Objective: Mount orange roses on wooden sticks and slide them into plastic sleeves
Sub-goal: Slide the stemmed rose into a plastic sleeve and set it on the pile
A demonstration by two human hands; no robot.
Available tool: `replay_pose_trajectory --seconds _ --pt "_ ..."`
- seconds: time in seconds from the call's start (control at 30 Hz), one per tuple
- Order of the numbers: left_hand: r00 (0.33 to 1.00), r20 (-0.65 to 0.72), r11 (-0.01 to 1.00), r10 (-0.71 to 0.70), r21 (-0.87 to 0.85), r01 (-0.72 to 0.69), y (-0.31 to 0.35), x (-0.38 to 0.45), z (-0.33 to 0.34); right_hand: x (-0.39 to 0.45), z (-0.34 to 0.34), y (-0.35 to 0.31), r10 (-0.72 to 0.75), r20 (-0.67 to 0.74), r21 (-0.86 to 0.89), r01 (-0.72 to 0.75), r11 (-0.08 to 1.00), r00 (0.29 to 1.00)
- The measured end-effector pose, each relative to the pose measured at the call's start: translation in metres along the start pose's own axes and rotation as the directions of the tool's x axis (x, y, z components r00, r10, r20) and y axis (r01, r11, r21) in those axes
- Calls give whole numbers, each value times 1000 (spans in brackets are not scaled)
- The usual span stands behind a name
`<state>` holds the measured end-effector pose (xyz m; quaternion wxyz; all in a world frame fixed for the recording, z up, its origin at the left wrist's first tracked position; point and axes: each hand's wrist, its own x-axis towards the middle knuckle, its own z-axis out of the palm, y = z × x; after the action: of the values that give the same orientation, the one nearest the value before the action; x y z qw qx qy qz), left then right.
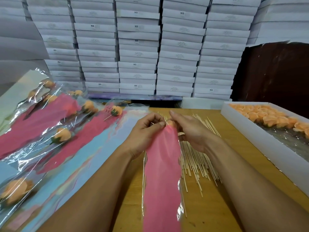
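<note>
Over the middle of the wooden desk [217, 206], the left hand [147, 131] pinches the top edge of a pink plastic sleeve [162, 173]. The right hand [187, 129], fingers curled, holds an orange rose [170, 123] at the sleeve's mouth (between both thumbs). Loose wooden sticks [195, 158] lie just beside.

Wall of flat white cardboard boxes [138, 47] stacked in tight columns fills rear of room, several stamped "SGS" on front edge. More white boxes [282, 19] piled at upper right, above dark brown panel [274, 71]. Pale sheets or boxes [18, 41] lean at far left. Foreground: wooden tabletop [215, 206], light tan, faintly scuffed. Lighting even, soft, with no visible window or lamp.
</note>
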<state>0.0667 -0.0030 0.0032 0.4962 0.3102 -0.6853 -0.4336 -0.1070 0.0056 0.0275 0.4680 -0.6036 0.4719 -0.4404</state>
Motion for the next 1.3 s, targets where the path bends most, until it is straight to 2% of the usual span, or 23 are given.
replay_pose_trajectory --seconds 0.2,0.37,0.53,0.6,0.67,0.77,0.87,0.97,1.13,1.3 --pt "999 -41 999 23 -31 -24 1 1 10 -4 7 3 39 167 -7 -38 999 985" --pt "999 -22 999 35 14 -34 -1 0 13 -4 1 2 85 240 21 -93 995 967" --pt "999 -51 999 18 -49 -20 -1 1 14 -5 -9 2 107 304 72 -135 988 947" --pt "997 -66 992 -48 -122 40 -1 2 15 -3 -10 3 114 256 99 -144 985 960" --pt "979 -105 979 -173 -131 158 -1 3 15 -1 -14 4 122 189 134 -148 980 974" --pt "936 -144 940 -321 71 333 4 8 17 3 -23 7 139 82 183 -152 971 987" --pt "896 -86 878 -435 179 444 18 13 21 7 -29 12 149 -41 249 -134 959 988" --pt "869 -32 833 -494 271 483 33 12 21 10 -33 15 153 -151 308 -101 946 977" --pt "866 6 766 -500 471 438 42 -17 -1 13 -45 15 181 -357 387 -31 921 916" --pt "855 134 839 -502 317 443 49 -60 -28 17 -53 16 199 -467 407 9 914 862"
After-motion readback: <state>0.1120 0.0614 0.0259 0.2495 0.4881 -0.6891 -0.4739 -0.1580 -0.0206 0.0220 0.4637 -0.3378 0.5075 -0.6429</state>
